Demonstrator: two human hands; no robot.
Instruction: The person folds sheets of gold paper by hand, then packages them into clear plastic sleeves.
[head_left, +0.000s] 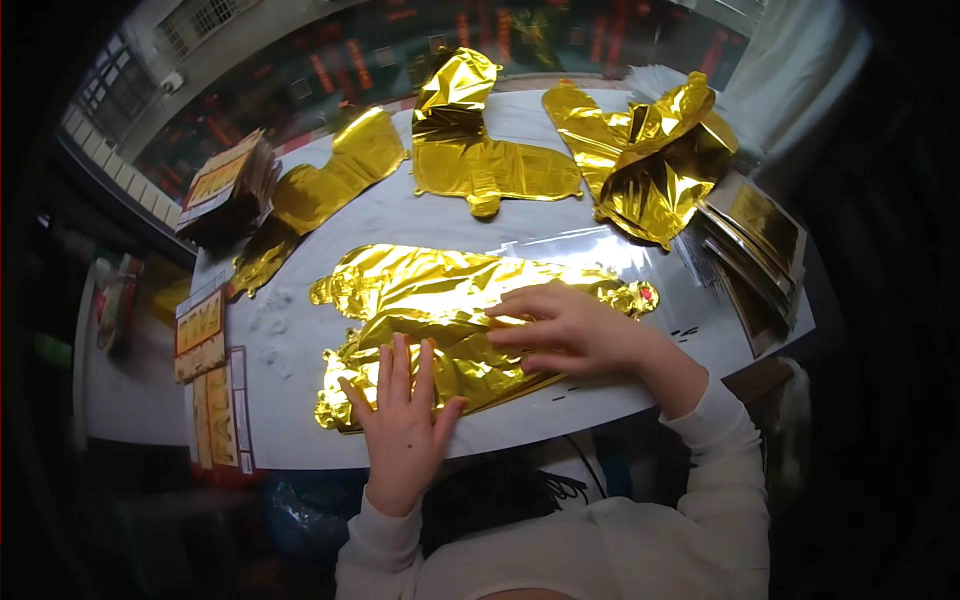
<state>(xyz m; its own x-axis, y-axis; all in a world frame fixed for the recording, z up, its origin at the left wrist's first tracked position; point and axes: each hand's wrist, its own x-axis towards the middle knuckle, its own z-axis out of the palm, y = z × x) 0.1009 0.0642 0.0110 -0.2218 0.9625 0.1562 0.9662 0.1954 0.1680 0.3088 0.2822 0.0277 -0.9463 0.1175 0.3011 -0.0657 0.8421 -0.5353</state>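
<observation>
A crumpled gold foil balloon [420, 272], flat and shiny, lies across the near middle of the white table [300, 440]. My left hand [405, 425] rests on its near left part, fingers stretched and spread. Over the right part of the same foil is my right hand [575, 330], its fingers extended and apart. Neither hand grips anything. Part of the foil is hidden beneath both hands. A small red spot shows at the foil's right end. Under its far right edge lies a clear plastic sheet [600, 245].
More gold foil balloons lie along the far side: a left one [340, 170], a middle one [490, 165] and a bunched right one [660, 170]. Printed packets [228, 185] are stacked at the left, with flat packets [202, 335] nearer. Another packet stack [755, 250] stands at the right edge.
</observation>
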